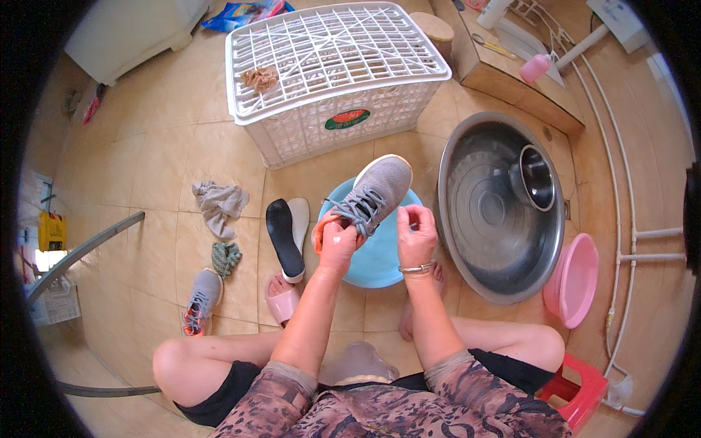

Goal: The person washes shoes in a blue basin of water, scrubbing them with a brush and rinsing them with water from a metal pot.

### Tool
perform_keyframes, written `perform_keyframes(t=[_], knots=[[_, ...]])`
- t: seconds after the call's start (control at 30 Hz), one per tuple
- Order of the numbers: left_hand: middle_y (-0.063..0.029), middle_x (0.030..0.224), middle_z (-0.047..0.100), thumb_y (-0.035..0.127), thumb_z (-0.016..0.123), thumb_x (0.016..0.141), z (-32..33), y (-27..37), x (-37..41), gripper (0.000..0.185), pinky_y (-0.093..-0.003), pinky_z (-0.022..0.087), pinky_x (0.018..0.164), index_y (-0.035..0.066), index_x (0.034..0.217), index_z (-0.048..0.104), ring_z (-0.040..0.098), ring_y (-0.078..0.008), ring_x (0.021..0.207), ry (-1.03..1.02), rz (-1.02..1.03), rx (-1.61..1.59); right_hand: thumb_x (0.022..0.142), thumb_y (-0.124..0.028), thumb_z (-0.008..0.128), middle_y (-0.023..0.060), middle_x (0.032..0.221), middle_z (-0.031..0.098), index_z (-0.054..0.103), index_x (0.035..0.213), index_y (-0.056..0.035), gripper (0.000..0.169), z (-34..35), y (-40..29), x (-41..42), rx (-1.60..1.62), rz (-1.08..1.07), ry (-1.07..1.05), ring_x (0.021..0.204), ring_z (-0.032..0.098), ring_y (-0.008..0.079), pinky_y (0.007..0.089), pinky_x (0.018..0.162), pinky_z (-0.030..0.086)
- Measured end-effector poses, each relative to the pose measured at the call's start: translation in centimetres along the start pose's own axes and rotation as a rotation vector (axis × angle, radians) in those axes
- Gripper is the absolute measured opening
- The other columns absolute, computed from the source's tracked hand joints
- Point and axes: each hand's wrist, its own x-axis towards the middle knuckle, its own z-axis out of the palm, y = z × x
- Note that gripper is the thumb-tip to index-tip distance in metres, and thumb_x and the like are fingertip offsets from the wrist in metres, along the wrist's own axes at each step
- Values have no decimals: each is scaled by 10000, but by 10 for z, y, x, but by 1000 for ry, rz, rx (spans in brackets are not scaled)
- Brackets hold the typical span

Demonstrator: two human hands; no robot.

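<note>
A grey mesh sneaker with grey laces and an orange lining is held by my left hand at its opening, above a light blue basin. To the right of the shoe is my right hand, raised over the basin's right side with its fingers curled; whether something small is pinched in them cannot be told. A silver bracelet circles my right wrist. On the floor at left lie a black insole, a pale insole and a second grey sneaker.
A white plastic crate stands ahead. At right are a large metal basin with a metal bowl inside, a pink basin and a red stool. A grey cloth and a green cloth lie at left.
</note>
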Motion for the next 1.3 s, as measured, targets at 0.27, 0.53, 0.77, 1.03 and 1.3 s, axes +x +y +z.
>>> perform_keyframes(t=[0.27,0.53,0.77,1.03,1.3], knots=[[15,752,560,-48,510,692,12,22,-22,250,-166,338,443,77,902,561,476,-37,576,-72,-98,192,707,-204,609,9,915,529,602,885,-154,185,-4,-19,-9,-431,-392,-109,822,496,205,340,681,362],[1,752,564,-85,538,658,4,8,-15,238,-179,372,440,52,851,565,500,-65,582,-29,-90,11,743,-153,543,35,975,539,569,897,-137,157,1,-8,-20,-350,-256,-313,879,515,239,383,736,382],[1,749,558,-73,516,676,9,-2,-12,214,-177,383,436,65,835,551,513,-69,599,8,-140,-49,736,-145,518,95,924,552,586,904,-110,185,16,3,-10,-377,57,-336,879,521,283,408,745,401],[-7,711,550,-84,501,689,2,-5,-4,189,-182,372,398,63,800,541,508,-73,544,-15,-30,-68,743,-70,519,125,972,566,592,896,-51,172,12,7,-10,-133,-127,-384,888,537,272,344,779,428],[-11,678,533,-77,534,664,9,-8,-3,179,-207,354,352,59,780,527,475,-74,477,86,-11,95,766,-78,467,135,897,587,528,896,-80,144,11,8,-7,-51,8,-439,833,548,311,395,728,419]])
